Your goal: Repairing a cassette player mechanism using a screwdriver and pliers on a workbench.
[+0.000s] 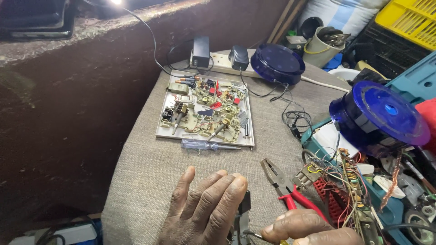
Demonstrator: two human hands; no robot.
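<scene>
My left hand (204, 208) lies flat, fingers together, on the grey cloth-covered table (150, 159), pressing down a small dark part (244, 213) at its fingertips. My right hand (309, 229) at the bottom edge pinches a thin metal tool with a yellow handle (265, 237) whose tip points at that part. Red-handled pliers (286, 186) lie just right of my left hand. A clear-handled screwdriver (206, 145) lies further up the table.
A white tray (205, 139) of electrical parts sits in the middle. A white power strip (218, 60) with black adapters and a blue round lid (278, 63) stand at the back. At right, a blue dome (379, 118), wiring and a circuit board (352, 181) crowd the edge.
</scene>
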